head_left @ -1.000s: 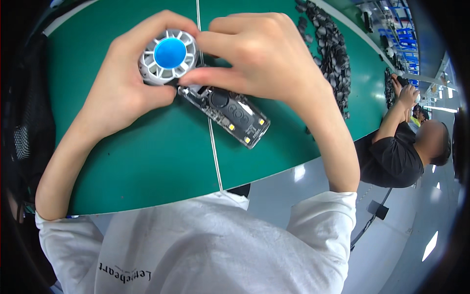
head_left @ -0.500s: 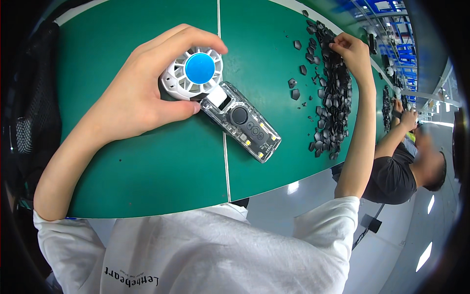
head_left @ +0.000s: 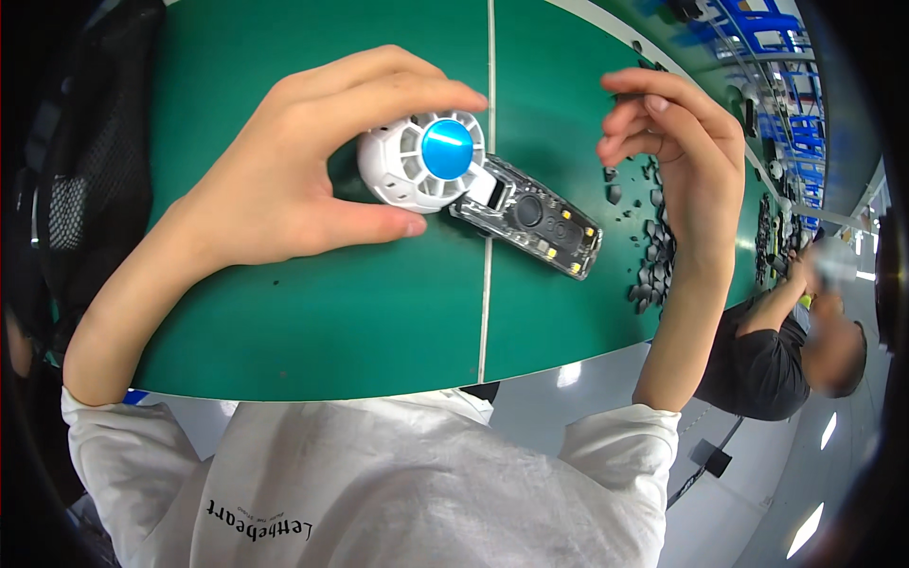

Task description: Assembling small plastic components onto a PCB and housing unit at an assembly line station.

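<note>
My left hand (head_left: 312,161) holds a small handheld fan (head_left: 405,175) by its round white head, thumb below and fingers over the top. A bright blue disc (head_left: 447,150) sits at the middle of the spoked face. The fan's clear handle (head_left: 540,218) slants down to the right, with a dark round button and small yellow parts inside. My right hand (head_left: 686,142) is raised to the right of the fan, apart from it. Its fingers are curled toward the thumb. A dark bit shows between them, too hidden to name.
Small black angular plastic pieces (head_left: 650,270) lie heaped on the green table (head_left: 379,322), partly behind my right forearm. A white seam crosses the tabletop. Black mesh (head_left: 104,208) stands along the left edge. A co-worker in a black shirt (head_left: 757,364) works further right.
My right hand has lifted off the heap of black pieces and come back toward the fan. In the picture, the fan and my left hand sit further right, with the handle tilted flatter.
</note>
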Available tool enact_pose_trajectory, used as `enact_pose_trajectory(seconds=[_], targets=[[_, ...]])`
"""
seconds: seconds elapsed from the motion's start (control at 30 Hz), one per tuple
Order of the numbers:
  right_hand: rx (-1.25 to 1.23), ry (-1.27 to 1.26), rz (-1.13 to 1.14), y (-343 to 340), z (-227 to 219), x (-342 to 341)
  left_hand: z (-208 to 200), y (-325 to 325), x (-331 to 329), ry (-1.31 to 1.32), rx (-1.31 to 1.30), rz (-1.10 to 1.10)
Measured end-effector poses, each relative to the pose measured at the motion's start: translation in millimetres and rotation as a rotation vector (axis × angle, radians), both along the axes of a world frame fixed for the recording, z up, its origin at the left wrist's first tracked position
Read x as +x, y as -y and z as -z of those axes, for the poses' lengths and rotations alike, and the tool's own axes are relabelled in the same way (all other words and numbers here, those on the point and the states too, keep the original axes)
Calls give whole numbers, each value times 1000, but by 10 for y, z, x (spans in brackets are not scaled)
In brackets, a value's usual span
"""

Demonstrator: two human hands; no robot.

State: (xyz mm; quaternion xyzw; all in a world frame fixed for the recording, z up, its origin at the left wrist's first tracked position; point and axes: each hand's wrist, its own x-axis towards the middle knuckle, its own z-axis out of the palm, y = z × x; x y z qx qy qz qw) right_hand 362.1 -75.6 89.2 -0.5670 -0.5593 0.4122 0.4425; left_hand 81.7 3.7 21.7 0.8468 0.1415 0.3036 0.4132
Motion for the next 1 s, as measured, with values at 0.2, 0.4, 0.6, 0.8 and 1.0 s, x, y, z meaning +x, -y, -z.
enact_pose_trajectory(seconds=[0.2,0.4,0.6,0.8,1.0], targets=[[86,165,-31,-155,-2,-150,-176,20,33,13,78,0],[148,562,-167,-102,-85,-236,-564,250,-177,-106,226,-25],[150,528,-185,-336,-79,-521,-457,412,-321,-94,282,-56],[304,657,-292,-595,-31,-877,-428,505,-474,-79,235,-76],[728,860,-336,-253,-76,-967,-347,305,-635,-32,171,-107]])
